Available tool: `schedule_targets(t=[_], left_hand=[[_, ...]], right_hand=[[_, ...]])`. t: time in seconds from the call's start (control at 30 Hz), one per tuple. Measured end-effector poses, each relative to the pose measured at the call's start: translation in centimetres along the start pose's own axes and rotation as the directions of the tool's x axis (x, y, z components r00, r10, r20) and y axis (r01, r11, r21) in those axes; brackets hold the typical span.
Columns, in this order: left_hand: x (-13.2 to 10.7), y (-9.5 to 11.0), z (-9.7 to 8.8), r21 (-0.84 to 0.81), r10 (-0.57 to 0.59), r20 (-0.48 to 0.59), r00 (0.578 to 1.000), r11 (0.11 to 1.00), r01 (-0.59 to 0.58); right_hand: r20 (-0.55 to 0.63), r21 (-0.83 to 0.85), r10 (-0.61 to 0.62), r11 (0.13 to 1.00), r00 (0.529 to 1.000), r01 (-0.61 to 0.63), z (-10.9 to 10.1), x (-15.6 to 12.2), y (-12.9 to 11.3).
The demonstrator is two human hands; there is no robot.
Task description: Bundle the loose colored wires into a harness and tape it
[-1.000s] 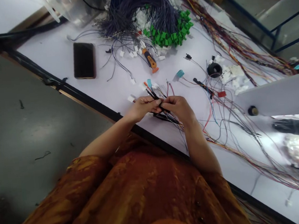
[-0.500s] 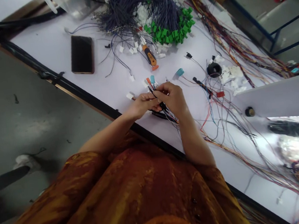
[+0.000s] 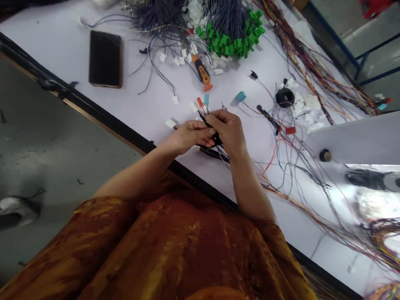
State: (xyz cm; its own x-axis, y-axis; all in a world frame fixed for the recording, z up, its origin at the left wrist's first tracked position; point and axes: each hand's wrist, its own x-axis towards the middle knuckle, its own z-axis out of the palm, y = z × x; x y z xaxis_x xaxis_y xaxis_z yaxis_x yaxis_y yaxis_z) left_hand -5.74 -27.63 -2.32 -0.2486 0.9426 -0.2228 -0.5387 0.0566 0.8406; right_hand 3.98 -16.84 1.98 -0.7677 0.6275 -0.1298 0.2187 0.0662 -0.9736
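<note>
The left hand and right hand hold a bunch of black wires, fingers pinched tight on them.

Black wires recorded as glossy plastic; phone face as glossy glass; bench top as matt; orange garment as cloth.

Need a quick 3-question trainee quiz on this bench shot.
1. True or false: the right hand holds the screwdriver.
2. What colour are the bunched connectors at the far end of the table? A) green B) red C) yellow
3. Fill in: the left hand and right hand pinch a bunch of ____ wires.

Key: 1 false; 2 A; 3 black.
</note>
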Motion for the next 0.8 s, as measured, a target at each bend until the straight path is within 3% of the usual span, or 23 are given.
schedule_targets(t=[0.27, 0.57, 0.8], left_hand=[[-0.3, 0.3, 0.2, 0.009, 0.008, 0.007, 1.000, 1.000, -0.008], [-0.3, 0.0, 0.2, -0.039, 0.016, -0.023, 1.000, 0.999, -0.017], [-0.7, 0.4, 0.8, 0.084, 0.017, -0.065, 0.998, 0.996, -0.011]], right_hand=[[-0.002, -0.051, -0.017, 0.999, 1.000, 0.017, -0.2, -0.2, -0.2], [-0.038, -0.139, -0.129, 0.983, 0.991, 0.123, -0.1, -0.4, 0.1], [-0.051, -0.086, -0.094, 0.992, 0.994, 0.089, -0.2, 1.5, -0.6]])
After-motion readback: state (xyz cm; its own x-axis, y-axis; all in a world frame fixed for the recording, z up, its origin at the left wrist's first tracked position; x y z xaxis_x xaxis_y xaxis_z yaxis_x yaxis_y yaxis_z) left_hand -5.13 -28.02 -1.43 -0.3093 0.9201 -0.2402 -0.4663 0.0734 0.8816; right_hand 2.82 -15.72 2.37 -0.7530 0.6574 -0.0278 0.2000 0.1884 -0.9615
